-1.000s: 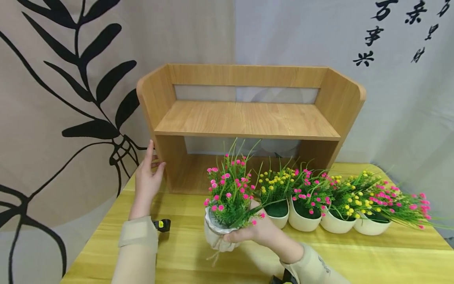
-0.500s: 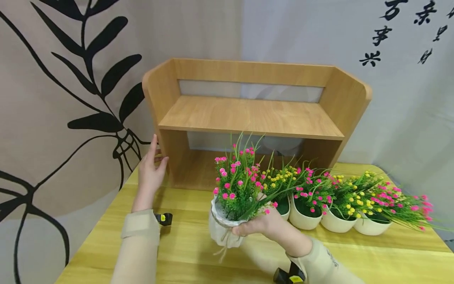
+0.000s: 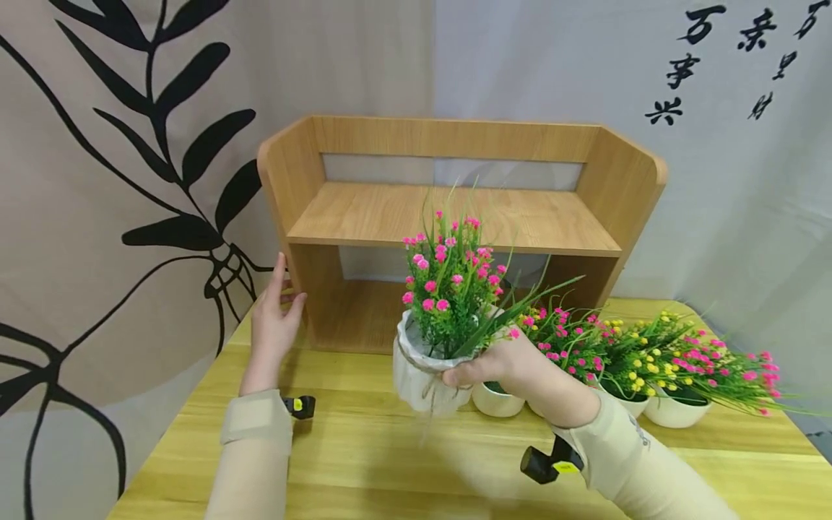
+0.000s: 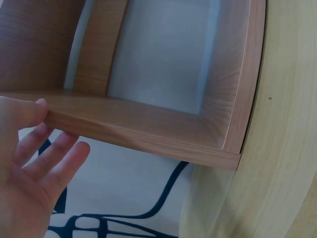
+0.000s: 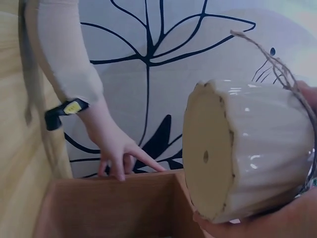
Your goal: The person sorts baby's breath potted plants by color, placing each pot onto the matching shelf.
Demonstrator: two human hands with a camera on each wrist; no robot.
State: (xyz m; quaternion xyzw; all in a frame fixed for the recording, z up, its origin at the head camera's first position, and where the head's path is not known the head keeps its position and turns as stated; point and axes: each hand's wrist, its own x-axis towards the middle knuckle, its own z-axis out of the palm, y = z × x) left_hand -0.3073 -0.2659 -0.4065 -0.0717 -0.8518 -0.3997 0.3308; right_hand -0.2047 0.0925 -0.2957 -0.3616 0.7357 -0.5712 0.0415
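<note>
My right hand (image 3: 503, 368) grips a white ruffled flowerpot (image 3: 429, 372) with pink flowers and grass, twine tied round it. It is held above the table, before the shelf; the right wrist view shows the pot's flat base (image 5: 208, 153) with a small hole. My left hand (image 3: 276, 325) holds the left side panel of a two-tier wooden desk shelf (image 3: 455, 213). In the left wrist view, the thumb (image 4: 32, 113) lies at the panel's edge, the other fingers on its outer side. Both tiers of the shelf show bare boards; the pot hides part of the lower one.
Several small white pots with pink and yellow flowers (image 3: 679, 412) stand in a row on the right of the wooden table (image 3: 338, 462), partly behind my right arm. A printed cloth (image 3: 364, 58) hangs behind the shelf. Black wrist devices (image 3: 552, 462) sit under the sleeves.
My right hand has lifted the potted flowers and shifted them slightly right, so their tops now overlap the upper shelf board. The left hand stays at the side panel.
</note>
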